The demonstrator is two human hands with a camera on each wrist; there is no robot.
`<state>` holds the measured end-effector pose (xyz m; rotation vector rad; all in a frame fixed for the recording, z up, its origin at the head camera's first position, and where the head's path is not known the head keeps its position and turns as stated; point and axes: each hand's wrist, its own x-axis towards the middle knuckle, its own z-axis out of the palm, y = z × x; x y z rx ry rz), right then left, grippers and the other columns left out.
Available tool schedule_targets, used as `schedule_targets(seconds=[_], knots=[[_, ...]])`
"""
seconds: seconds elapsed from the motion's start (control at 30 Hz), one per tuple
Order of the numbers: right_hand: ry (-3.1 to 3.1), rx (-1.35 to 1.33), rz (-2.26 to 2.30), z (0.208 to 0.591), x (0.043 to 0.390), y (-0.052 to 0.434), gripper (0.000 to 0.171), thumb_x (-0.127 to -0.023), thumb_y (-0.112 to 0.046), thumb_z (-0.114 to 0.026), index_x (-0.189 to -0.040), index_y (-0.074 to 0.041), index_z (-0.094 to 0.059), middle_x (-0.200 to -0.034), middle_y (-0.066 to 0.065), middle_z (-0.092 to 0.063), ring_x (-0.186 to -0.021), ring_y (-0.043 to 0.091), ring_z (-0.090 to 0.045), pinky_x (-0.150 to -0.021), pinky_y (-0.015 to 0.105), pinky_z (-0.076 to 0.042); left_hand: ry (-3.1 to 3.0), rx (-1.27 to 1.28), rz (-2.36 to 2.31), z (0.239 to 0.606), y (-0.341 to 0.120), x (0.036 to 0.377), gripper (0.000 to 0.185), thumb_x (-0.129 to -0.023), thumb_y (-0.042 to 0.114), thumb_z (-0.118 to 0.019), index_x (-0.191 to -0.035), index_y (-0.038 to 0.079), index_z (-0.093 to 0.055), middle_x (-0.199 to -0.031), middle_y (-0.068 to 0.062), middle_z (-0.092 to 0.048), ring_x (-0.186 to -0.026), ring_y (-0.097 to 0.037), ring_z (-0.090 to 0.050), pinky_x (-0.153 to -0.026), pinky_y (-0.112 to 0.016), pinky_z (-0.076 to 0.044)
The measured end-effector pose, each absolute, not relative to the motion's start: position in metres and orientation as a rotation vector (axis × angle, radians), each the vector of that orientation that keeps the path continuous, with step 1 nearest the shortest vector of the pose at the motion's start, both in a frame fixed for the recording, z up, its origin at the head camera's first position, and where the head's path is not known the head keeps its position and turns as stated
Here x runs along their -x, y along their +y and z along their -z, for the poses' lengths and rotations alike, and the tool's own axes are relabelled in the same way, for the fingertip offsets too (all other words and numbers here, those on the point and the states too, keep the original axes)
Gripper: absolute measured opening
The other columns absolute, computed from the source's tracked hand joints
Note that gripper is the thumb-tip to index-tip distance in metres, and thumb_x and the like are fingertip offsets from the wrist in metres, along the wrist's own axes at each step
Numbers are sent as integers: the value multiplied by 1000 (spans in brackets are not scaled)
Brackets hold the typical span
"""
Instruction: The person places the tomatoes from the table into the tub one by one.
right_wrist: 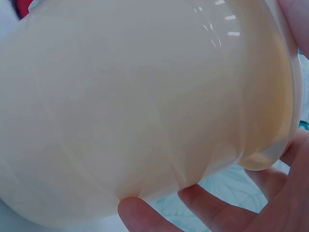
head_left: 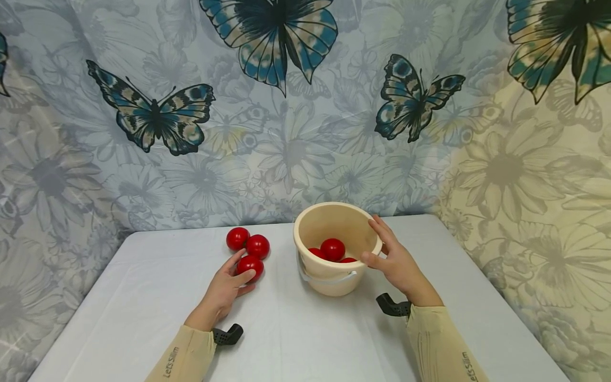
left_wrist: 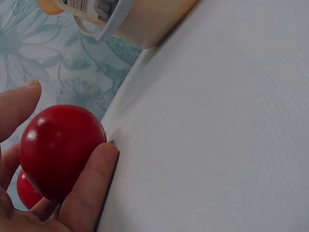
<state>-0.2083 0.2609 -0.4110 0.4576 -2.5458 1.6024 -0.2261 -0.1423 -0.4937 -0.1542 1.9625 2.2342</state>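
- The red ball [head_left: 250,266] lies on the white surface [head_left: 143,297], left of the bucket, and your left hand [head_left: 224,291] is right on it: thumb and fingers curl round it from the near side.
- In the left wrist view, that ball [left_wrist: 60,150] sits between your thumb and fingertips, with another red ball just behind it.
- Two more red balls [head_left: 248,242] rest just beyond it, close together.
- The cream bucket [head_left: 329,276] stands upright, holding several red balls.
- Your right hand [head_left: 393,260] grips the bucket's right rim, fingers over the edge and thumb against the wall.
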Motion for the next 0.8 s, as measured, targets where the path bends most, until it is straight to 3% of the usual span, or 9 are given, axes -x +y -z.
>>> schedule_targets(seconds=[0.43,0.8], knots=[[-2533,-455,-1651,411,207,260,85,-91,-30,-74,-159,-21,-25,-165,-6,-7,-138,43,-35,-88,41,-56,1990,179,-2231,496,-138,230,57,-96,2,-65,-148,16,-47,-145,-20,-39,-127,-41,-44,-87,-42,-57],[-2547,-464,-1621,410,208,261,85,-92,-30,-74,-160,-18,-24,-165,-4,-7,-138,44,-35,-92,47,-53,1988,155,-2234,498,-140,229,53,-95,0,-64,-144,12,-49,-142,-19,-40,-126,-41,-44,-85,-44,-57]])
